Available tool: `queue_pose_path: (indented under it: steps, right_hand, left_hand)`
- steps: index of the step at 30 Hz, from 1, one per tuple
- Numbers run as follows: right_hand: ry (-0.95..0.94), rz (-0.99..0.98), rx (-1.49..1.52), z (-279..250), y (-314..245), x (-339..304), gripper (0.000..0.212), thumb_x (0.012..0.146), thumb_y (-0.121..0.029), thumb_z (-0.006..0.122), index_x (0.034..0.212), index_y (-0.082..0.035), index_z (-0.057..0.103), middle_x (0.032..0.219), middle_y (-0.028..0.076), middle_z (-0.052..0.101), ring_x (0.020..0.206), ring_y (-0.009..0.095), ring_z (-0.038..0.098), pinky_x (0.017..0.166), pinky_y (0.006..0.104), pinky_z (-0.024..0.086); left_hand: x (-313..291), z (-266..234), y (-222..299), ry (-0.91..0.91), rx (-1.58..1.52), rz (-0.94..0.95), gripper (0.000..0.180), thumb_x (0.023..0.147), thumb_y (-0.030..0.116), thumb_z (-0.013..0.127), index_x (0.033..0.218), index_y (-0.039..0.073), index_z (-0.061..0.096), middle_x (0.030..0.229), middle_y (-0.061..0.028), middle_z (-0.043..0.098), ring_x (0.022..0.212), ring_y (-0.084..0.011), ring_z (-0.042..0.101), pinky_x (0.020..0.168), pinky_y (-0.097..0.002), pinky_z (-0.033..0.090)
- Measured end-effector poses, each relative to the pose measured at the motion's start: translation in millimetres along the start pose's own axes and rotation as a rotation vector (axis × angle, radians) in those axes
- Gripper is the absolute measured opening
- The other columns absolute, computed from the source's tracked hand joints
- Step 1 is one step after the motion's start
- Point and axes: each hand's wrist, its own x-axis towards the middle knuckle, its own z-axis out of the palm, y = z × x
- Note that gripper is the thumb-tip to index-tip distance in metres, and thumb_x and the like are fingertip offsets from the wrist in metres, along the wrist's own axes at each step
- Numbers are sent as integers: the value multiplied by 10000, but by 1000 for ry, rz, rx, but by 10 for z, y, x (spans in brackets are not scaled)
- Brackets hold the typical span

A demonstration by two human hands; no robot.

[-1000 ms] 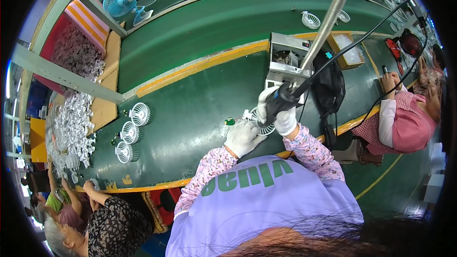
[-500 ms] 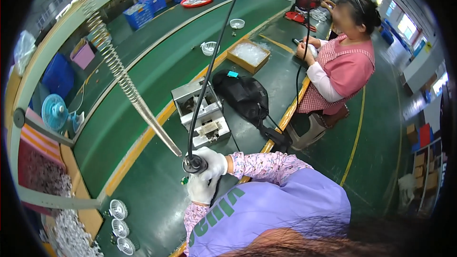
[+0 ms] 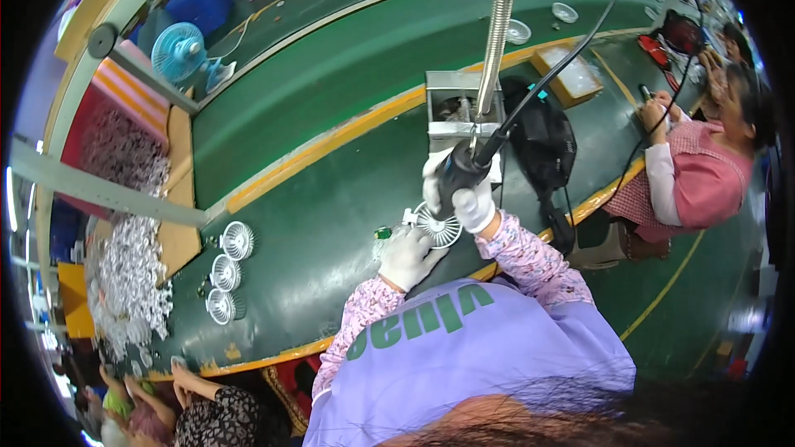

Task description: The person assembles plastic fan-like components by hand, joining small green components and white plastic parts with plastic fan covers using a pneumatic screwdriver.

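My gloved right hand (image 3: 472,205) grips a black electric screwdriver (image 3: 460,172), which hangs from a coil spring (image 3: 498,33) with a black cable running off to the upper right. Below the tool, a round white slotted plastic part (image 3: 439,230) lies at the bench's near side. My gloved left hand (image 3: 407,260) holds this part at its left edge, thumb and fingers around the rim. A small green piece (image 3: 383,233) sits just left of it. The screwdriver's tip is hidden. Behind my right hand stands a metal fixture (image 3: 464,103).
Several similar white round parts (image 3: 226,272) stand at the left, beside a heap of small shiny pieces (image 3: 128,281). A black bag (image 3: 542,136) and a carton tray (image 3: 571,74) lie right of the fixture. A co-worker (image 3: 704,149) sits at the right; a blue fan (image 3: 179,51) stands far left.
The view has swung left. My hands, close together at the screwdriver before, are now apart: the left is lower on the white part, the right still grips the tool. The white part has come into sight.
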Motion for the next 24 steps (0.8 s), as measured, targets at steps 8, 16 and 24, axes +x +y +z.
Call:
queue_pose_path:
  steps: [8,16,24]
  right_hand:
    - [-36,44,-50,-120,172,-10,683,657,-489,779,1020,29,521,684,25,553,574,83,513,505,205,405]
    - [-11,151,-57,-98,152,33,657,600,-394,836,999,32,535,744,19,586,639,77,533,586,205,436]
    - [-135,203,-84,-165,118,-28,419,653,-268,794,908,-28,562,727,-13,552,636,76,512,578,232,444]
  left_hand:
    - [-38,-9,25,-111,26,-80,256,717,298,688,683,52,627,745,-94,568,761,-271,570,692,-393,459]
    - [4,21,-46,-26,42,-21,243,683,262,726,651,49,614,697,-107,565,690,-299,566,626,-410,458]
    - [-12,83,-50,-14,104,15,248,677,284,739,632,82,603,667,-82,529,650,-273,549,581,-400,442]
